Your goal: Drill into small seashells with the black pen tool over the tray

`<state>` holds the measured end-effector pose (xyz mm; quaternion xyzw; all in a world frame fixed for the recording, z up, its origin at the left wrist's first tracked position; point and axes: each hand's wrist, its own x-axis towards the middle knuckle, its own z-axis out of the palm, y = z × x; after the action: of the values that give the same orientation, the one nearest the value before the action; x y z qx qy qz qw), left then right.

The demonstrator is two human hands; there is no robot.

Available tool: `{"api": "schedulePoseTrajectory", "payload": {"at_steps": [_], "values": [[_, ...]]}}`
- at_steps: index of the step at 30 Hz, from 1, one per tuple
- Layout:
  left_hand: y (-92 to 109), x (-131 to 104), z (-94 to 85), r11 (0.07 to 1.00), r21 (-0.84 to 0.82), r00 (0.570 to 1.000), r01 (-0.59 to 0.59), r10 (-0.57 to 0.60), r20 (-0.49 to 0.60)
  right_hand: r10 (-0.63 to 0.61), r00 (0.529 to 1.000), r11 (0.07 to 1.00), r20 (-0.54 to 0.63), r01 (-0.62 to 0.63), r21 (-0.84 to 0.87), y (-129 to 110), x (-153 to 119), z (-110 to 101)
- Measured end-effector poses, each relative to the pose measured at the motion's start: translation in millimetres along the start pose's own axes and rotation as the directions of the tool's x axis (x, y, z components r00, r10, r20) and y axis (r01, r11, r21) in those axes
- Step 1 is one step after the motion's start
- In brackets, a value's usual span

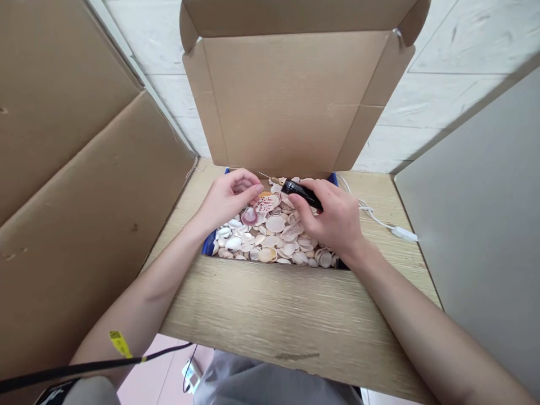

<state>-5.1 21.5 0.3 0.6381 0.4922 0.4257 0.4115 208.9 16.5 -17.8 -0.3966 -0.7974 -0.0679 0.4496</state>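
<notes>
The black-handled tool (307, 194) is suspended above the shells (270, 242), its brass-coloured nose (277, 180) and thin metal tip (265, 175) directed toward your left side. Your right grip (333, 216) is wrapped about the handle; your left grip (232, 197) is narrow, thumb near the curled fingers, and you cannot tell from this view whether anything is pinched there. For good control, you should probably steady both wrists, keep the left fingertips out of line with the tip, and turn the handle in small amounts. Below, the shells fill the blue-sided box (210, 242), its cardboard lid (291, 95) raised behind. The box rests on the wood-grained surface (261, 304); to its right runs a white cord (372, 212) with an inline piece (404, 233). A cardboard panel (105, 157) flanks you at left, a grey panel (481, 225) at right; a pale wall (459, 135) stands behind, and pink floor tiles (158, 368) show below.
</notes>
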Motion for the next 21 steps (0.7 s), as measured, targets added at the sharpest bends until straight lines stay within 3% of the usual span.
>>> {"api": "schedulePoseTrajectory", "payload": {"at_steps": [4, 11, 14, 21], "values": [[8.5, -6.4, 8.0, 0.983, -0.082, 0.979, 0.166, -0.154, 0.13, 0.018, 1.0, 1.0, -0.004, -0.019, -0.006, 1.1, -10.9, -17.0], [5.3, -9.2, 11.3, 0.974, -0.093, 0.954, 0.206, -0.179, 0.24, -0.04, 0.995, 0.998, 0.088, 0.044, -0.046, -0.7, -26.7, -36.6], [2.7, -10.0, 10.8, 0.976, -0.11, 0.955, 0.185, -0.152, 0.253, -0.029, 0.991, 0.997, 0.13, 0.039, -0.068, -3.1, -29.4, -38.8], [0.0, -11.5, 12.5, 0.992, -0.091, 0.972, 0.084, -0.062, 0.225, 0.002, 0.995, 0.99, 0.101, 0.013, -0.141, -6.0, -40.0, -46.8]]}}
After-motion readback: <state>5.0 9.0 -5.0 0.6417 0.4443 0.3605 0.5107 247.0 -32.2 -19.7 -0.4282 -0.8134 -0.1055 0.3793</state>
